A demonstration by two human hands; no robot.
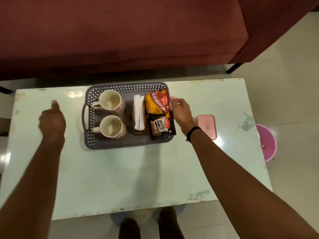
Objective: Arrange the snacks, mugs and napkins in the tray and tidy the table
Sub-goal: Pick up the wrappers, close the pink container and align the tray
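A grey perforated tray (120, 144) sits on the pale table (120, 178). Inside it on the left stand two patterned mugs, the far mug (110, 101) and the near mug (112, 126). A wooden holder with white napkins (139, 114) stands in the middle. On the right lie an Aloo Bhujia packet (156, 103) and a Salted Peanuts packet (159, 126). My right hand (182, 112) hovers at the tray's right rim beside the packets, fingers apart, holding nothing. My left hand (51, 120) is blurred, left of the tray, with fingers curled and thumb up.
A pink rectangular lid (207, 126) lies on the table right of the tray. A pink bucket (266, 142) stands on the floor beyond the table's right edge. A dark red sofa (120, 31) runs along the far side. My feet (148, 225) show at the near edge.
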